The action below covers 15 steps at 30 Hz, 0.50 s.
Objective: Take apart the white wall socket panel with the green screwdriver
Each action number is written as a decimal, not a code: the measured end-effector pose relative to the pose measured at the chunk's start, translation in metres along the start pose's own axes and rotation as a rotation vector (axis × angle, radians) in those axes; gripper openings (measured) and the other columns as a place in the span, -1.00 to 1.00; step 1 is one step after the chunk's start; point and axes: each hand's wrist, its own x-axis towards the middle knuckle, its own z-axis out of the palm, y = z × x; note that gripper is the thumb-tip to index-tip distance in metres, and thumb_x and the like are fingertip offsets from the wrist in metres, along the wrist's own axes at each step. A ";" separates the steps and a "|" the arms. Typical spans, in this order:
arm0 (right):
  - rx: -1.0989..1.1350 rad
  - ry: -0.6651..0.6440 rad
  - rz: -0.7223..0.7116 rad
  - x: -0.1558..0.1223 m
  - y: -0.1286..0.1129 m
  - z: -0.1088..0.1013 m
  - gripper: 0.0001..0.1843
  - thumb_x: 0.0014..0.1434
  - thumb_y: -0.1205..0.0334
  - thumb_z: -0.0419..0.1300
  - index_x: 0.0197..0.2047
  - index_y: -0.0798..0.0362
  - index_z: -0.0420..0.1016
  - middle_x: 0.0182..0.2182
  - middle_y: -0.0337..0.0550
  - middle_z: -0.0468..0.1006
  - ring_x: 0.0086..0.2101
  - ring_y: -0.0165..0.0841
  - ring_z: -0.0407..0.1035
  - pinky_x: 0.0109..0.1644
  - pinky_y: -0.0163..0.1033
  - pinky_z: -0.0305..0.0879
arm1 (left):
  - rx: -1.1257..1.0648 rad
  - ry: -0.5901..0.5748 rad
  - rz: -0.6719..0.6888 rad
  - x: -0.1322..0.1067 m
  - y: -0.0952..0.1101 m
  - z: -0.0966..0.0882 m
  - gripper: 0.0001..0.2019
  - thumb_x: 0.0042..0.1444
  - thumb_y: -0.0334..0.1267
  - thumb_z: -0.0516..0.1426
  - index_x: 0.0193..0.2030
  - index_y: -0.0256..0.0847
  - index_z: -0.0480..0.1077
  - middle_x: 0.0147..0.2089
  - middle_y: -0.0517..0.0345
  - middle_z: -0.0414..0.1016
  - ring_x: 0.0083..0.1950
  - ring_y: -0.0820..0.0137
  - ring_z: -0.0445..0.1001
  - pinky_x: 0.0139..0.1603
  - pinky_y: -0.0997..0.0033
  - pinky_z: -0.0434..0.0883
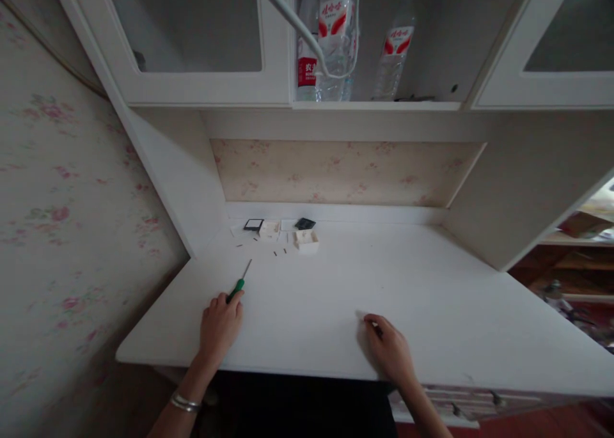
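My left hand (222,326) is closed on the green handle of a screwdriver (238,285), whose thin metal shaft points away over the white desk. On the right, my right hand (389,347) is closed near the front edge, with a small dark piece between its fingers, too small to name. Farther back lie two small white boxes, one open box (307,240) and another box (269,229) to its left. A black square frame (254,224) and a black square piece (305,223) lie beside them. Several tiny dark strips (275,254) are scattered in front.
The white desktop (326,297) meets a raised back ledge and side panels. Overhead, a cabinet shelf holds several plastic bottles (394,48), and a white cable (297,22) hangs in front of it. Drawers (460,403) sit below the front edge at right.
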 end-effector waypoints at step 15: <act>-0.053 0.036 -0.127 -0.005 0.005 0.003 -0.71 0.26 0.12 -0.06 -0.17 -0.02 0.45 -0.20 -0.11 0.58 -0.25 -0.24 0.48 -0.15 -0.20 0.31 | -0.067 0.237 0.025 -0.004 0.003 0.007 -0.66 0.22 -0.20 0.07 0.12 -0.15 0.40 0.00 -0.12 0.36 -0.10 0.13 0.37 -0.17 0.22 0.31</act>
